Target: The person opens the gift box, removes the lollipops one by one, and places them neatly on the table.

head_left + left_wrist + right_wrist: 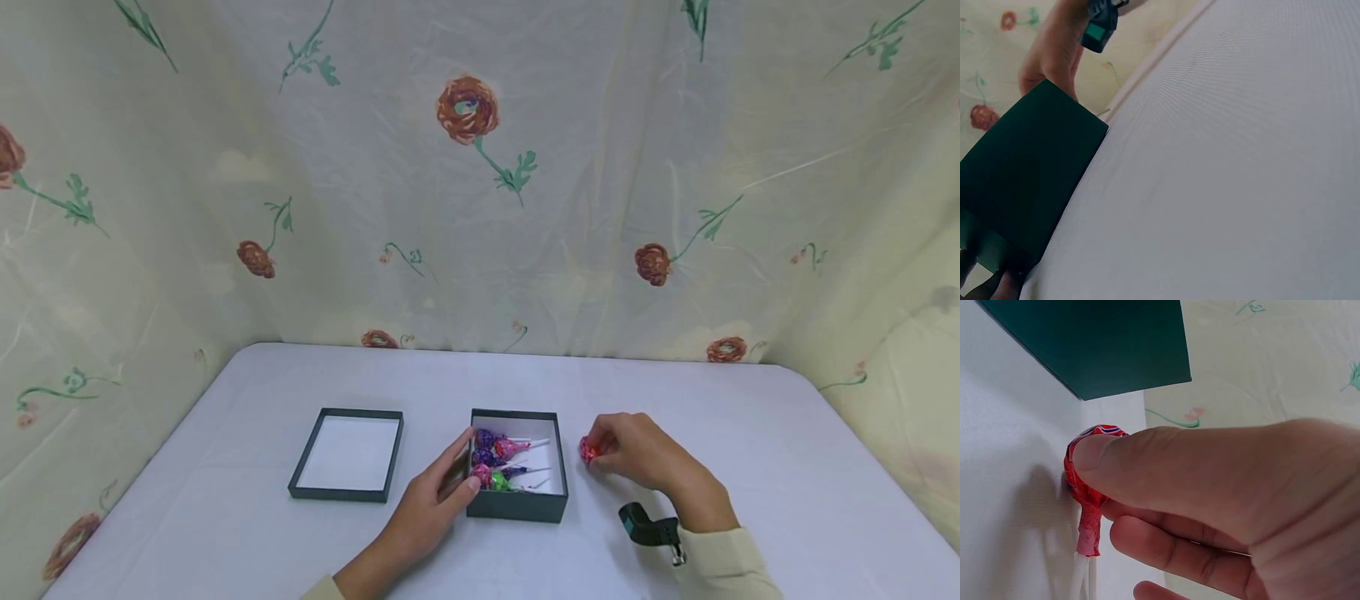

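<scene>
A dark green box with a white inside stands on the table, holding several lollipops in purple, pink, red and green wrappers, sticks mostly to the right. My left hand holds the box at its left side, thumb by the near left corner, fingers along the left wall. In the left wrist view the box's green outer wall hides most of the inside. Right of the box, my right hand pinches a red-wrapped lollipop by its head, close over the table. Its white stick points down in the right wrist view.
The box's lid, dark green rimmed and white inside, lies left of the box with its inside up. A white cloth covers the table. Behind and at both sides hangs a pale curtain with printed flowers. A dark wrist camera sits at my right wrist.
</scene>
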Demonstrator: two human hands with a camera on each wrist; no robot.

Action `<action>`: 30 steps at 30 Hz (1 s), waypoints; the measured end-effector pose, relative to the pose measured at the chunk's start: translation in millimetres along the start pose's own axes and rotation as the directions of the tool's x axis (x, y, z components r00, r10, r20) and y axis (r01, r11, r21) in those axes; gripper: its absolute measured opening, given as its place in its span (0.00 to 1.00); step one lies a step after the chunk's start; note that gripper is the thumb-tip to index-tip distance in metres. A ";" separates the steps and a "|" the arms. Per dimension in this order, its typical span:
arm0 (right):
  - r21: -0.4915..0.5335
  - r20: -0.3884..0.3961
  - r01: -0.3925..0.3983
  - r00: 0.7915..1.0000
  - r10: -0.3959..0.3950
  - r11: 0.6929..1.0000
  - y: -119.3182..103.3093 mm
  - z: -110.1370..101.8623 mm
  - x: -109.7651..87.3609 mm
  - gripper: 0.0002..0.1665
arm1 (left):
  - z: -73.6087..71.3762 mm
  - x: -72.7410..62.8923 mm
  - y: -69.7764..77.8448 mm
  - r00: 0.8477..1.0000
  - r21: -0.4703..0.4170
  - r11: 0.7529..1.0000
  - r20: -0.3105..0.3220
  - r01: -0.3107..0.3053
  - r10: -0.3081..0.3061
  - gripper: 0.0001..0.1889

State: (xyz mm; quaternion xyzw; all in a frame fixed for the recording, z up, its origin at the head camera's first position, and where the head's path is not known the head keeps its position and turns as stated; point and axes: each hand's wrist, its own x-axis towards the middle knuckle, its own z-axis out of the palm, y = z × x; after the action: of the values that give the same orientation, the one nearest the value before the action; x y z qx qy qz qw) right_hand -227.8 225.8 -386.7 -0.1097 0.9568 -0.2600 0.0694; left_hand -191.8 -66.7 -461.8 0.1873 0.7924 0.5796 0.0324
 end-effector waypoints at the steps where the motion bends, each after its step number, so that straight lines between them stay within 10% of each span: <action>1: -0.002 0.003 -0.001 1.000 0.001 1.000 0.6 0.4 0.2 0.09 | 0.0 0.2 -0.1 1.000 0.000 1.000 0.001 -0.002 0.002 0.32; 30: -0.024 0.014 -0.062 0.998 0.062 0.998 5.8 9.7 1.7 0.11 | -0.6 0.5 0.8 1.000 -0.035 0.999 0.007 -0.006 0.006 0.32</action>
State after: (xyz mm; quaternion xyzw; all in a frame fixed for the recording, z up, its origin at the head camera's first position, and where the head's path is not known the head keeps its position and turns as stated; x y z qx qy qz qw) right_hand -228.6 225.6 -398.1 -0.0828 0.9622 -0.2456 0.0830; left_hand -192.3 -66.8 -460.8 0.1912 0.7814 0.5928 0.0367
